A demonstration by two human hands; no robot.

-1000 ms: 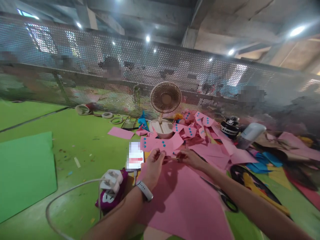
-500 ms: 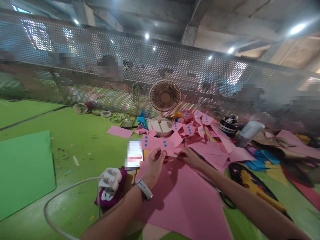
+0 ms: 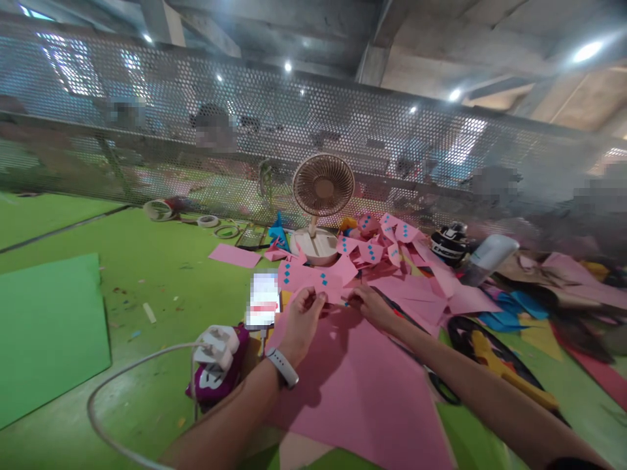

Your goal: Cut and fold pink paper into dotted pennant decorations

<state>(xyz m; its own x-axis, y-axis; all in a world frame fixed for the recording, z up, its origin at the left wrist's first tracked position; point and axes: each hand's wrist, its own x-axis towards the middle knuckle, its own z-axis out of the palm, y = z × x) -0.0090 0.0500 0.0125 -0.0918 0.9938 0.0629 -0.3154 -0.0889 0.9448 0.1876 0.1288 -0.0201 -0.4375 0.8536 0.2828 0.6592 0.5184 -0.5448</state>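
Note:
My left hand, a pale band on its wrist, pinches the near edge of a small pink paper piece. Blue diamond shapes show on that piece and on the pink paper to its left. The fingers of my right hand are drawn together just right of it, with a tiny blue paper diamond at their tips. Below both hands lies a large pink sheet, partly in their shadow. Beyond them, several folded pink pieces with blue diamonds are heaped.
A small fan stands behind the hands. On the left are a lit phone, a purple power strip with a looping cable and a green board. A yellow glue gun lies right, near blue paper scraps.
My right hand has shifted slightly, and the tiny blue diamond now shows at its fingertips. The left hand stays almost in place on the pink paper piece.

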